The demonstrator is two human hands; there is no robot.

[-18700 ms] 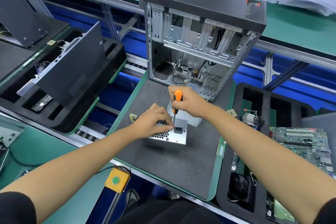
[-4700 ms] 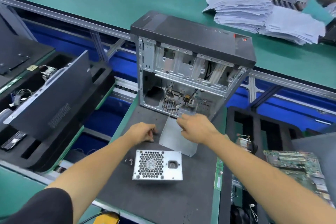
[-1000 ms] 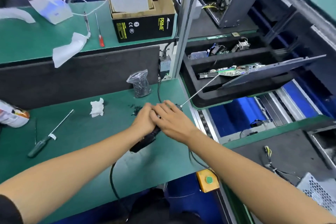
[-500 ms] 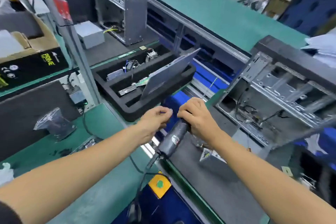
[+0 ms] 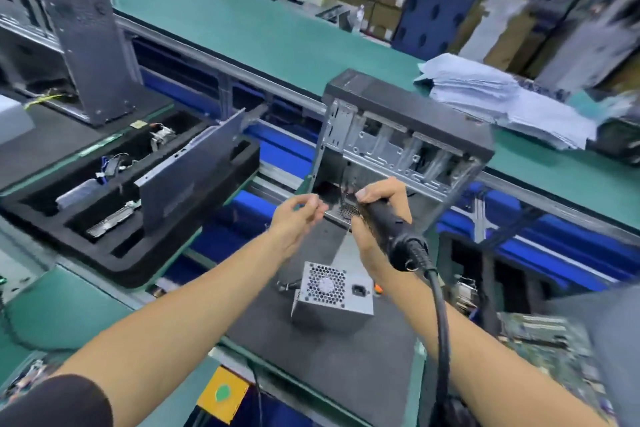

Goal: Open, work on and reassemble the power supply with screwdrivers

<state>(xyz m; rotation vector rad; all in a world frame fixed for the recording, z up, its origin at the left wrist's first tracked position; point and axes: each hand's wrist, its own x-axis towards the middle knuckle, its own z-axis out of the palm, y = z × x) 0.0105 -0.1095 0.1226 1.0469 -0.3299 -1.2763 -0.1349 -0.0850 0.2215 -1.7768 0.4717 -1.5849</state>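
The silver power supply (image 5: pixel 334 291) stands on the dark mat (image 5: pixel 329 350), fan grille and socket facing me. My right hand (image 5: pixel 379 208) grips a black electric screwdriver (image 5: pixel 391 236) above and behind it, its thick black cable (image 5: pixel 441 315) hanging down toward me. My left hand (image 5: pixel 298 215) hovers just left of the tool's front end, fingers loosely curled with fingertips close together; whether it pinches anything I cannot tell. An orange-handled screwdriver (image 5: pixel 378 289) peeks out to the right of the power supply.
An open computer case (image 5: pixel 398 146) stands behind the hands. A black foam tray (image 5: pixel 121 253) with a side panel and parts lies to the left. A stack of papers (image 5: pixel 498 97) rests on the green belt. A circuit board (image 5: pixel 540 333) lies at right. A yellow button box (image 5: pixel 223 393) sits below the mat.
The view has swung right, back to the power supply. My right hand has carried the electric screwdriver over the mat, and my left hand has come off the tool.
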